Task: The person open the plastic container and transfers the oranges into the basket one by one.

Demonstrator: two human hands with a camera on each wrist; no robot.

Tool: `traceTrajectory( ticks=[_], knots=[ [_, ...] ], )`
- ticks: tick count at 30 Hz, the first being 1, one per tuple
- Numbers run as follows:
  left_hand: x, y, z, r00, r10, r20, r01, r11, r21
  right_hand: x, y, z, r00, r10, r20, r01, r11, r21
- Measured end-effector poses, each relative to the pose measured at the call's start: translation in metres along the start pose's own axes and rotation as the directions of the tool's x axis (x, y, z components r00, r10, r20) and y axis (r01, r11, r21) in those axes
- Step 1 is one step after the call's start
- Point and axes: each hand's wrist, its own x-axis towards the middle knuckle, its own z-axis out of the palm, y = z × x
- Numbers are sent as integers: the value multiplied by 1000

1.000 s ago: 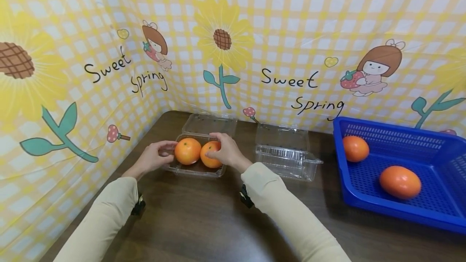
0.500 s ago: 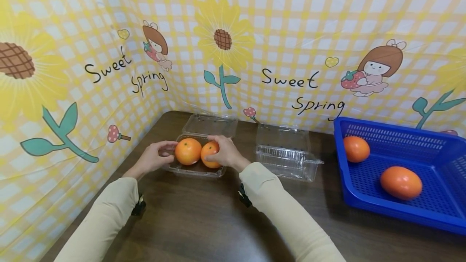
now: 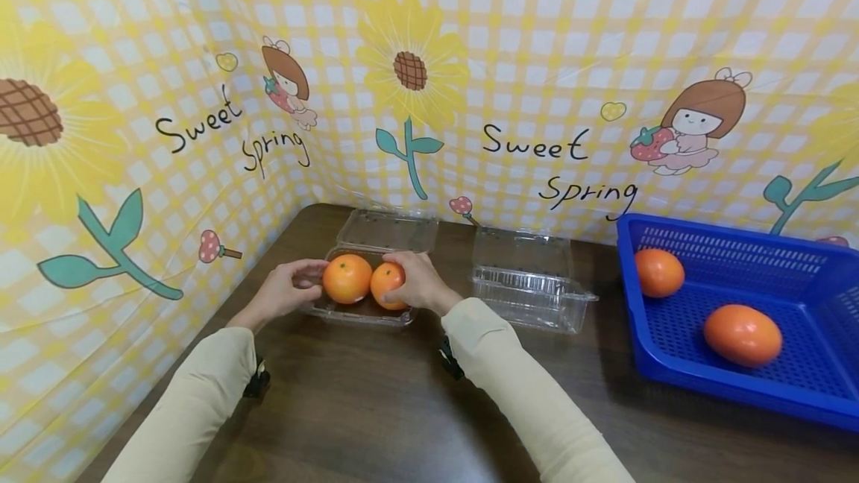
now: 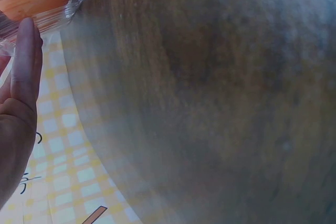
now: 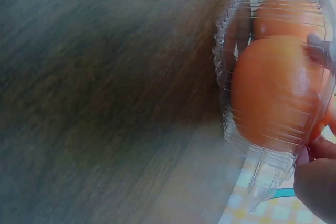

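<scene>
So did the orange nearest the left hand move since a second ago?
No, not that I can see: the orange nearest the left hand sits in the same spot compared with the big printed sunflower.

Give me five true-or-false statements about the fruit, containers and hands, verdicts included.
1. Two orange fruits lie in the left clear container. True.
2. Both clear containers hold fruit. False: the right clear container shows none.
3. Two more fruits show in the blue basket. True.
4. The right hand is over the basket. False: the right hand is at the left clear container.
5. The left hand is at that container's left end. True.
</scene>
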Motion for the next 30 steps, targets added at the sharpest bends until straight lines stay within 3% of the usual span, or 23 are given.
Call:
traceTrajectory(
  ticks=[11,30],
  knots=[
    [1,1,0,1000,-10,7,10,999,-37,0,3,0,999,-50,16,50,999,20],
    [-2,2,1,1000,-21,-10,20,999,-46,0,5,1,994,-108,28,110,993,-40]
  ],
)
